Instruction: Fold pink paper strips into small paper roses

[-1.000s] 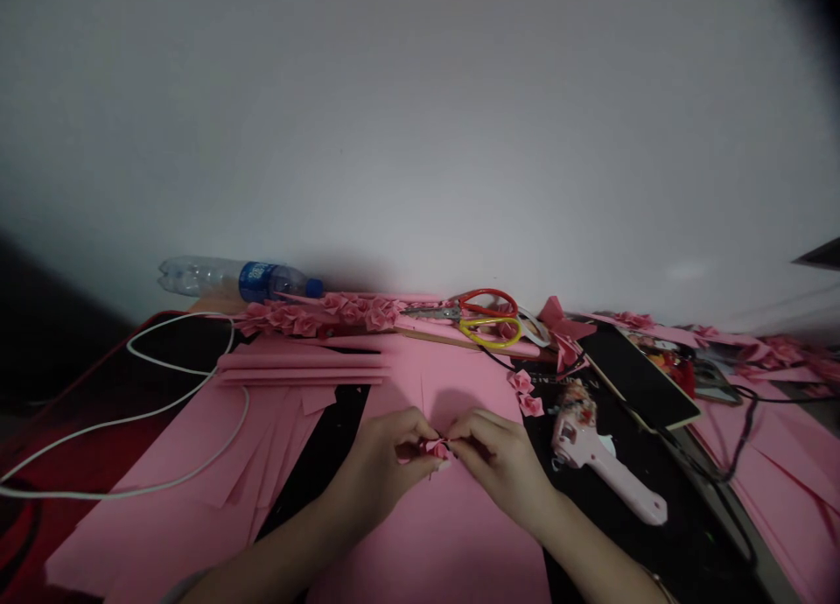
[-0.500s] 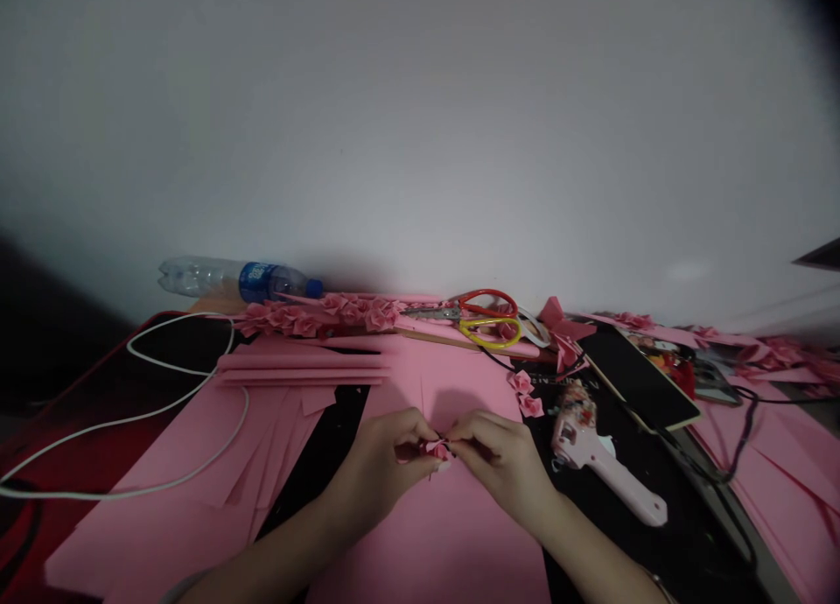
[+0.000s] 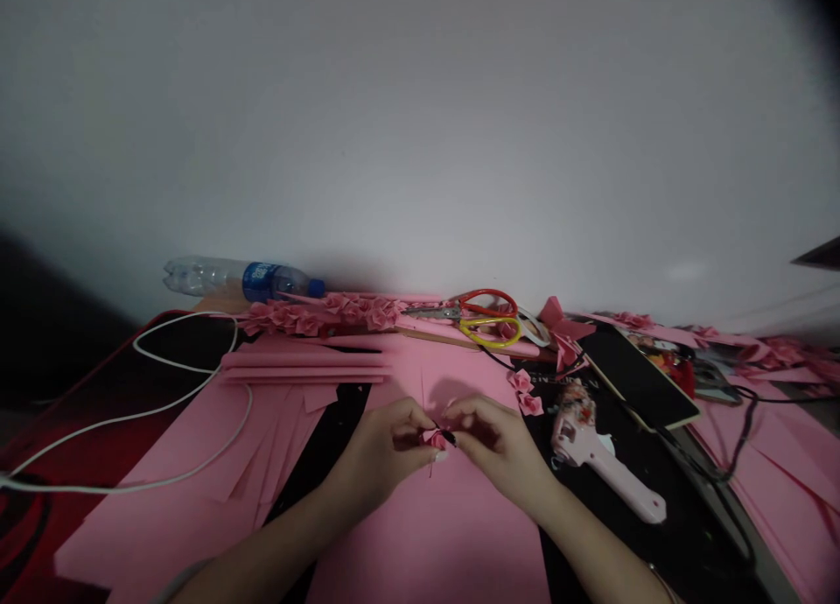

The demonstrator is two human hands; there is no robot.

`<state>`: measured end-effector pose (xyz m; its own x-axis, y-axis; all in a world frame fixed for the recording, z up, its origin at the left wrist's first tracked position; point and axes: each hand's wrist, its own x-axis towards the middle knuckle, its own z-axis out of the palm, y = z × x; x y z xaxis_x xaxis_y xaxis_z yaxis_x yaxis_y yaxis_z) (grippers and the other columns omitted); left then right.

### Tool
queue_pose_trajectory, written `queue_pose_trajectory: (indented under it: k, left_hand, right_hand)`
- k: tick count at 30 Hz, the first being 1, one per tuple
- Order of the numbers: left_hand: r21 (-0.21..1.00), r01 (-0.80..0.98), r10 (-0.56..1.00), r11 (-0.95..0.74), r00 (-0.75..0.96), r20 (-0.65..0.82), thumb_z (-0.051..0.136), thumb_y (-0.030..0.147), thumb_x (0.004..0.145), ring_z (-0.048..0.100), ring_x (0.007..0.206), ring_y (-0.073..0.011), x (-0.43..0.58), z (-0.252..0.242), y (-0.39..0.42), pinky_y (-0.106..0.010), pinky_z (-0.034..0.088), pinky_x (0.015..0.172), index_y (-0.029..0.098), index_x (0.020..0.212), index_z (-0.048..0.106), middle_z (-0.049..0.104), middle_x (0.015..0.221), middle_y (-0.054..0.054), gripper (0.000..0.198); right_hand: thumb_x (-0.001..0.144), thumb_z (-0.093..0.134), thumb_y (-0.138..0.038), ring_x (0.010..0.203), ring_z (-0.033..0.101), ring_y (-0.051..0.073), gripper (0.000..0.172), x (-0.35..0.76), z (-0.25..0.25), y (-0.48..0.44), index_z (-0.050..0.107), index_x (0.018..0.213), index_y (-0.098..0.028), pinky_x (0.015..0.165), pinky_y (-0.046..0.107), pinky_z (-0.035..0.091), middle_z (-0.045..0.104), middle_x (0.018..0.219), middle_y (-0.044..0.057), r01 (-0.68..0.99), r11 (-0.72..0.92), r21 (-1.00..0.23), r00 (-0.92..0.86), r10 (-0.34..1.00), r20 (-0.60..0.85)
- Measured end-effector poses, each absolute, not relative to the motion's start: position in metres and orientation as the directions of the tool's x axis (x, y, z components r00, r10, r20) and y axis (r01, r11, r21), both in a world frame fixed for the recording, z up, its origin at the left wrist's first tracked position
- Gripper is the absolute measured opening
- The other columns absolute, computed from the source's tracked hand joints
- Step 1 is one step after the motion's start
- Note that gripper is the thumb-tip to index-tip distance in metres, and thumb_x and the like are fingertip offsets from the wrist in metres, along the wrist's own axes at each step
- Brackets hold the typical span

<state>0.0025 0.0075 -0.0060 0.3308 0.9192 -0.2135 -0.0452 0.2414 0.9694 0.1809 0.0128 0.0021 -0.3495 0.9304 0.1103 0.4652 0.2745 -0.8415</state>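
- The small folded pink paper flower (image 3: pixel 434 440) sits between my two hands, right at my left fingertips (image 3: pixel 421 426), which pinch it from the left side
- My left hand (image 3: pixel 381 451) is curled, its fingers pressed together around the flower
- My right hand (image 3: pixel 499 446) comes in from the other side with its fingers bunched and curved; they are beside the flower, by a thin dark piece (image 3: pixel 448 435) sticking out of it, too small for me to tell its material, and I cannot tell whether they are gripping it
- Under my hands lies a broad matte pink paper sheet (image 3: pixel 426 534), with more long cut pink strips (image 3: pixel 197 446) fanned out to my left and a white cable (image 3: pixel 131 446) looping over them
- Along the far edge runs a bumpy row of pink paper roses (image 3: pixel 321 313), beside scissors (image 3: pixel 489 317) with red and yellow loop handles and steel blades
- A clear plastic bottle (image 3: pixel 240 280) with a blue label lies on its side against the wall
- To my right are two loose paper roses (image 3: pixel 525 392), a pale pink glue gun (image 3: pixel 594 460) lying flat, and a dark glossy phone (image 3: pixel 633 376) tilted on the clutter
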Motion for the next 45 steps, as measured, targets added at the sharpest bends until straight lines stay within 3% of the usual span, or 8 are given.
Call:
queue_pose_trajectory:
  k: [9, 18, 23, 26, 32, 34, 37, 45]
  left_hand:
    - [0.943, -0.125, 0.867, 0.31, 0.443, -0.226, 0.071, 0.012, 0.061, 0.062, 0.068, -0.013, 0.004, -0.004, 0.007, -0.024, 0.046, 0.063, 0.015, 0.068, 0.054, 0.067, 0.071, 0.0, 0.019]
    - [0.886, -0.217, 0.786, 0.41, 0.578, -0.222, 0.073, 0.01, 0.059, 0.06, 0.064, -0.0117, 0.003, -0.001, 0.004, -0.024, 0.045, 0.063, 0.015, 0.068, 0.053, 0.066, 0.067, 0.002, 0.022]
    - [0.907, -0.215, 0.839, 0.362, 0.498, -0.217, 0.075, 0.013, 0.058, 0.061, 0.062, -0.0114, 0.003, -0.001, 0.009, -0.024, 0.047, 0.06, 0.014, 0.072, 0.056, 0.065, 0.068, 0.001, 0.023]
    - [0.873, -0.235, 0.867, 0.428, 0.38, -0.323, 0.076, 0.024, 0.061, 0.064, 0.066, -0.014, 0.0, 0.003, 0.016, -0.027, 0.049, 0.064, 0.015, 0.08, 0.058, 0.067, 0.075, -0.001, 0.027]
    - [0.73, -0.456, 0.861, 0.509, 0.272, -0.43, 0.077, 0.027, 0.06, 0.067, 0.083, -0.0191, -0.003, 0.015, 0.02, -0.03, 0.047, 0.079, 0.018, 0.091, 0.055, 0.065, 0.081, 0.001, 0.039]
    - [0.711, -0.493, 0.865, 0.501, 0.256, -0.432, 0.077, 0.025, 0.06, 0.067, 0.088, -0.0203, -0.003, 0.016, 0.019, -0.029, 0.046, 0.08, 0.019, 0.091, 0.054, 0.064, 0.082, 0.001, 0.039]
    - [0.728, -0.489, 0.876, 0.48, 0.231, -0.423, 0.077, 0.024, 0.061, 0.066, 0.089, -0.02, -0.003, 0.014, 0.02, -0.028, 0.046, 0.078, 0.018, 0.089, 0.055, 0.065, 0.086, 0.0, 0.036]
    - [0.876, -0.366, 0.948, 0.316, 0.155, -0.277, 0.075, 0.025, 0.062, 0.062, 0.068, -0.011, -0.004, 0.003, 0.025, -0.022, 0.048, 0.062, 0.018, 0.083, 0.051, 0.067, 0.081, 0.0, 0.033]
  right_hand:
    - [0.089, 0.039, -0.016, 0.068, 0.044, 0.014, 0.017, 0.18, 0.012, 0.011, 0.045, 0.073, -0.019, 0.061, 0.026, 0.037, 0.048, 0.073, 0.0, 0.483, 0.434, -0.761, -0.535, 0.834, 0.136]
    - [0.09, 0.039, -0.028, 0.056, 0.034, 0.01, 0.028, 0.179, 0.01, 0.01, 0.037, 0.063, -0.019, 0.051, 0.021, 0.029, 0.034, 0.061, -0.005, 0.313, 0.258, -0.914, -0.569, 0.821, 0.037]
    - [0.088, 0.039, -0.019, 0.057, 0.04, 0.012, 0.026, 0.183, 0.01, 0.013, 0.043, 0.063, -0.018, 0.054, 0.022, 0.031, 0.042, 0.061, -0.003, 0.559, 0.406, -0.723, -0.399, 0.896, 0.196]
    - [0.087, 0.038, -0.017, 0.058, 0.045, 0.013, 0.021, 0.199, 0.031, 0.021, 0.05, 0.07, -0.017, 0.055, 0.023, 0.034, 0.05, 0.063, 0.0, 0.717, 0.4, -0.571, -0.272, 0.915, 0.299]
    - [0.073, 0.053, -0.022, 0.068, 0.058, 0.018, 0.01, 0.278, 0.067, 0.018, 0.061, 0.076, -0.019, 0.06, 0.026, 0.042, 0.062, 0.08, 0.005, 0.958, 0.093, -0.272, -0.085, 0.996, 0.04]
    - [0.067, 0.058, -0.024, 0.074, 0.061, 0.022, 0.019, 0.305, 0.058, 0.008, 0.062, 0.084, -0.017, 0.064, 0.03, 0.045, 0.064, 0.085, 0.008, 0.983, -0.008, -0.182, 0.008, 1.0, 0.001]
    - [0.063, 0.061, -0.027, 0.078, 0.063, 0.026, 0.039, 0.326, 0.037, -0.008, 0.059, 0.098, -0.011, 0.068, 0.033, 0.048, 0.065, 0.093, 0.014, 0.98, -0.128, -0.153, 0.124, 0.992, -0.03]
    - [0.059, 0.052, -0.014, 0.07, 0.067, 0.024, 0.039, 0.303, 0.042, -0.014, 0.056, 0.098, -0.012, 0.06, 0.028, 0.047, 0.07, 0.081, 0.011, 0.954, -0.224, -0.197, 0.191, 0.967, -0.171]
